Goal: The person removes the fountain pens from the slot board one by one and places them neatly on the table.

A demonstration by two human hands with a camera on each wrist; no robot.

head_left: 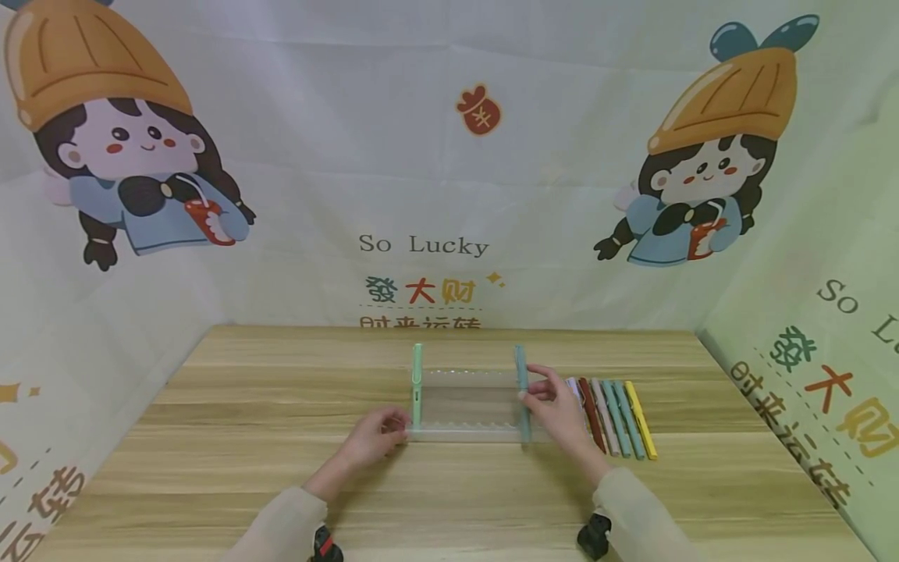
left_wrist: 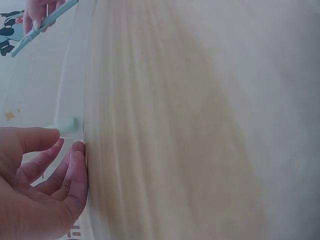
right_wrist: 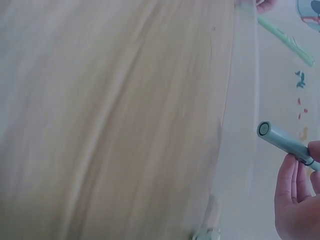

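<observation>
A clear pen rack (head_left: 468, 435) with notched rails stands mid-table. A light green pen (head_left: 417, 390) lies across its left end. At the rack's front left corner, my left hand (head_left: 375, 434) holds the edge with bent fingers and thumb; in the left wrist view the left hand (left_wrist: 45, 185) partly hides that corner. My right hand (head_left: 555, 402) pinches a teal pen (head_left: 522, 375) between thumb and fingers over the rack's right end. In the right wrist view this teal pen (right_wrist: 285, 141) tilts above the rack, its round end toward the camera.
Right of the rack, several pens lie side by side on the wooden table (head_left: 267, 406), among them a dark red pen (head_left: 592, 414) and a yellow pen (head_left: 641, 420). A printed cloth (head_left: 309, 172) hangs behind the table and along both sides.
</observation>
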